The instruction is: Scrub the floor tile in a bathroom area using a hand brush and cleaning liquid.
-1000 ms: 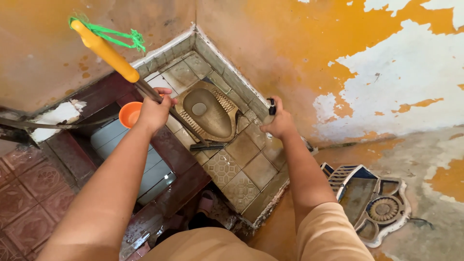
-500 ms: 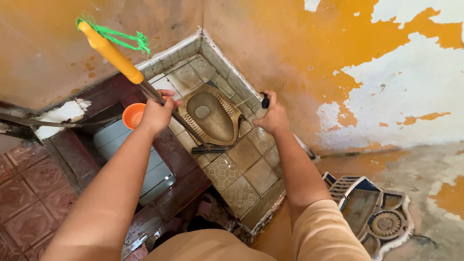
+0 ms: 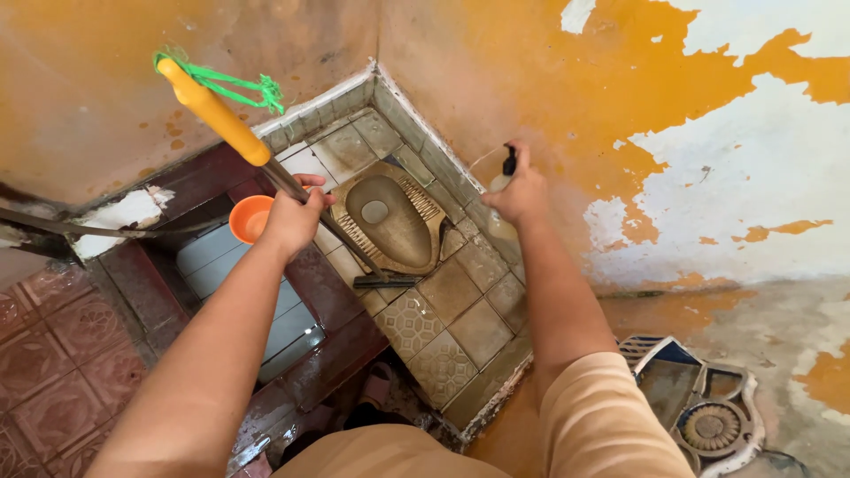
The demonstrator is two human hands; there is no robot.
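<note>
Brush (image 3: pixel 387 281) head sits on the tiled platform just beside the front edge of the brown squat toilet pan (image 3: pixel 388 217), its long shaft running up to a yellow grip with a green cord loop. Left hand (image 3: pixel 288 219) is clamped round the shaft below the yellow grip. Right hand (image 3: pixel 521 193) is wrapped on a spray bottle (image 3: pixel 506 168), black nozzle up, close to the peeling orange wall (image 3: pixel 567 80). Orange scoop (image 3: pixel 249 218) sits at the tiled water tank (image 3: pixel 252 292), touching the left wrist in view.

Risks, as I judge: wet tiles could let the brush head skid off the pan edge; spray might bounce off the near wall; the left elbow could knock the scoop into the tank.

Versus half a second ago: right hand has lifted higher and nearer the wall, bottle more upright; brush head and left grip look unchanged.
</note>
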